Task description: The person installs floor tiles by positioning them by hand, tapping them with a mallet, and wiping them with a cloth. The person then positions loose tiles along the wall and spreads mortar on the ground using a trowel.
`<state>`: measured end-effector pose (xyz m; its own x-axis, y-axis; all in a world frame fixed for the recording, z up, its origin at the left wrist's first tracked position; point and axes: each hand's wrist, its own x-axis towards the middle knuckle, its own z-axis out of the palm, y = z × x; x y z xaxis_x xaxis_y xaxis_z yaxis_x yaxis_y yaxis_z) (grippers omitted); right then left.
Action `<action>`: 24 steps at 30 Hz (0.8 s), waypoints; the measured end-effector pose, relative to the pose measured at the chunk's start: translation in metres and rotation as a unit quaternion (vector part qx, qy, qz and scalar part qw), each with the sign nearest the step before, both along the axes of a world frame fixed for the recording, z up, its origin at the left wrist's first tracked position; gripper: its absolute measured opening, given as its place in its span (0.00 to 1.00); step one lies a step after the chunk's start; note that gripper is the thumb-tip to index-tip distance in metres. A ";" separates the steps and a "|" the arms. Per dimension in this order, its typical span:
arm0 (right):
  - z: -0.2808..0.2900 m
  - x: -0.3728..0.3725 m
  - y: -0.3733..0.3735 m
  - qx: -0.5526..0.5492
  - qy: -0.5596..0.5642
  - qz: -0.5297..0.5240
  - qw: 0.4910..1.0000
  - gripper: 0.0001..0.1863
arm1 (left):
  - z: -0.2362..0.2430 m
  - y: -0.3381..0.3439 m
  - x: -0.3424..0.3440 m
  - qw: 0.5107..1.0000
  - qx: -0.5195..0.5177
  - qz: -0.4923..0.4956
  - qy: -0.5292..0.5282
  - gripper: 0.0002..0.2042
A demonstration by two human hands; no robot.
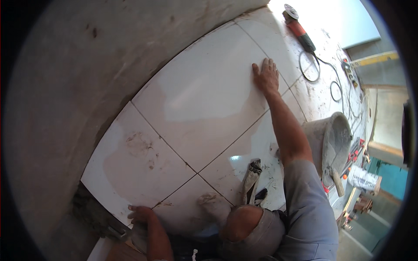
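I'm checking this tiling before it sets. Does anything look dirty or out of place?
Yes: brownish mortar smears mark the white tile nearest the wall, and an angle grinder with its looped cord lies on finished tiles.

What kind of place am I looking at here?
Most likely a room under renovation, with floor tiling going on. Large white floor tiles run up to a rough bare cement wall, a mortar-smeared bucket stands beside them, and a red angle grinder lies on the floor with its cord.
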<state>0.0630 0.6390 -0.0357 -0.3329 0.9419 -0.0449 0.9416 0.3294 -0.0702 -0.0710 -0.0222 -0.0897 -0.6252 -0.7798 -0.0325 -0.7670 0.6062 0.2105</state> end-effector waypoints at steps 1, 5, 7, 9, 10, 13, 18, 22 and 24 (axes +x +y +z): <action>-0.003 -0.039 -0.005 -0.006 0.024 0.031 0.999 0.41 | 0.001 -0.036 -0.016 0.999 -0.029 -0.016 0.035 0.30; -0.018 -0.076 0.041 0.017 -0.025 0.097 0.995 0.46 | 0.032 0.002 -0.013 0.857 -0.275 -0.223 -0.375 0.25; -0.016 -0.103 0.071 0.031 -0.030 0.149 0.988 0.48 | 0.030 0.005 -0.016 0.858 -0.277 -0.211 -0.379 0.23; -0.005 -0.149 0.048 -0.016 0.024 0.186 0.982 0.46 | 0.033 -0.008 -0.017 0.837 -0.306 -0.208 -0.404 0.23; 0.001 -0.174 0.022 -0.036 0.049 0.204 0.977 0.45 | 0.034 -0.016 -0.017 0.815 -0.319 -0.232 -0.425 0.23; -0.017 -0.223 -0.046 0.080 0.043 0.283 0.955 0.43 | 0.021 -0.026 -0.007 0.872 -0.306 -0.239 -0.299 0.24; -0.024 -0.238 -0.213 0.055 0.071 0.372 0.924 0.43 | 0.022 -0.013 -0.006 0.872 -0.297 -0.265 -0.286 0.24; 0.013 -0.246 -0.317 -0.122 0.087 0.481 0.864 0.41 | 0.019 -0.029 -0.005 0.931 -0.219 -0.227 -0.182 0.25; 0.014 -0.239 -0.335 -0.104 0.138 0.527 0.832 0.42 | 0.014 -0.028 -0.006 0.949 -0.188 -0.209 -0.139 0.26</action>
